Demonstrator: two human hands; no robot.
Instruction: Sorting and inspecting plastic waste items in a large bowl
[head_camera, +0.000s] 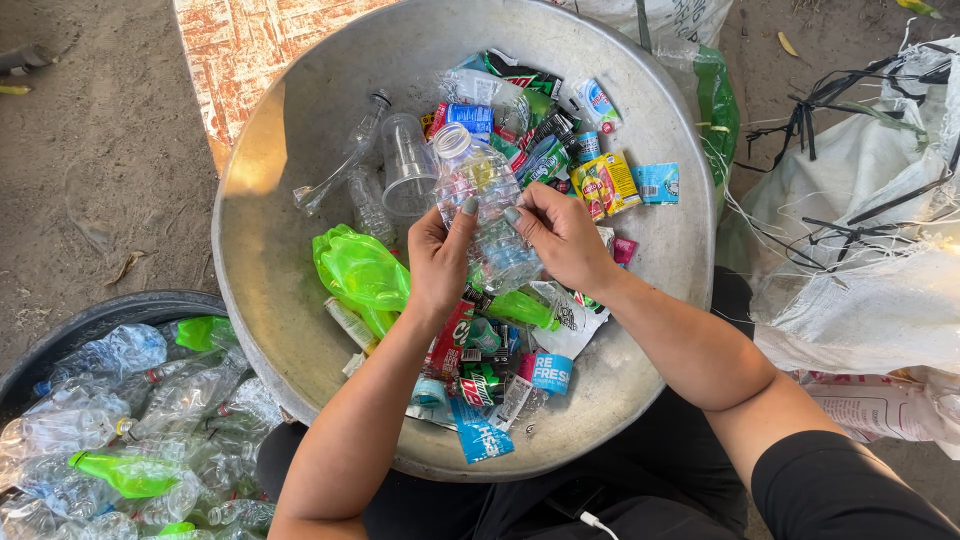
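A crumpled clear plastic bottle (483, 200), uncapped, with a thin see-through label wrapped round its body, lies tilted with its open neck pointing up and to the left. It sits above the middle of the big round metal basin (270, 270), pinched from both sides at its lower half.

Bare dirt ground (100, 150) is carrying a wide metal basin (270, 260), a dark tub (95, 312) at lower left, white woven sacks (880, 290) at right and a patterned mat (240, 50) beyond. Bottles and torn labels are lying in the basin; crushed bottles are filling the tub.
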